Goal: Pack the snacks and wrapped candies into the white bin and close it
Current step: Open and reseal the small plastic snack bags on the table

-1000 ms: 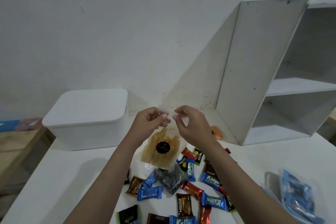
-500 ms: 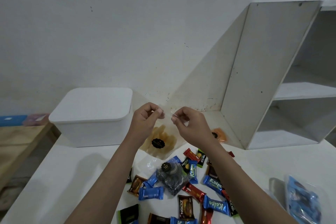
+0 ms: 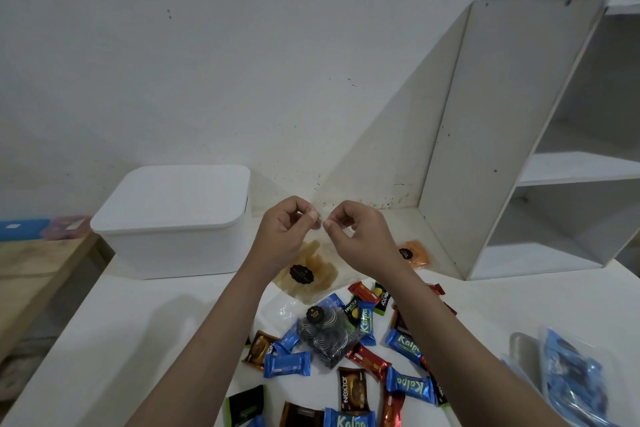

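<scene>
**Hands drawing together over the snack bag**

Since the earlier frame the two hands are sitting closer, their fingertips nearly meeting. The left hand (image 3: 281,232) and right hand (image 3: 360,236) are each pinching the top edge of the clear snack bag (image 3: 311,270), which is hanging above the white table (image 3: 114,340). Wrapped candies (image 3: 349,357) are lying scattered below. The white bin (image 3: 173,222), lid on, is standing just left.
</scene>
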Available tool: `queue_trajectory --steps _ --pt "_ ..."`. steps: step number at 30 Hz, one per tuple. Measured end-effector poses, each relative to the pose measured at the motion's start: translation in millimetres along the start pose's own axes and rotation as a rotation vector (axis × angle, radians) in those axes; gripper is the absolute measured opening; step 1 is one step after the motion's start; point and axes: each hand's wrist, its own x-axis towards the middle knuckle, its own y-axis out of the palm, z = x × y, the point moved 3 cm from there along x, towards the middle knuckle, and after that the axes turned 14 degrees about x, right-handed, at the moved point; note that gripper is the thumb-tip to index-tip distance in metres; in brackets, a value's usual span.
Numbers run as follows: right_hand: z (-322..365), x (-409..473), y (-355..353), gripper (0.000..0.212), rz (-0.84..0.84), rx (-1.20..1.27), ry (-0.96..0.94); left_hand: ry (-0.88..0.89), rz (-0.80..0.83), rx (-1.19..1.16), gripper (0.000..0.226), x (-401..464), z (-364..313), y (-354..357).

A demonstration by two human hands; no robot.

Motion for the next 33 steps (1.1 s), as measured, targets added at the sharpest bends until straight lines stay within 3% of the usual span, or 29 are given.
queue_trajectory --steps 9,14,23,28,33 --pt "0.4 -1.8 -1.0 0.009 -0.002 -0.002 -0.026 -0.039 0.09 0.015 0.02 0.2 -4.0 -0.8" --pt "0.0 -1.7 -1.5 0.01 0.005 -0.031 -0.014 -0.046 0.144 0.038 0.012 0.1 -4.1 0.7" --pt "-7.6 -2.2 2.7 0.013 0.025 0.018 0.078 -0.017 0.116 0.089 0.013 -1.5 4.7 -3.2" --pt "-7.8 0.2 -0.8 0.02 0.108 -0.02 0.118 -0.052 0.045 -0.018 0.019 -0.2 10.6 -9.1" --pt "-5.3 0.4 -9.5 0.012 0.177 -0.085 0.118 -0.107 0.021 -0.074 0.018 1.7 9.7 -12.2"
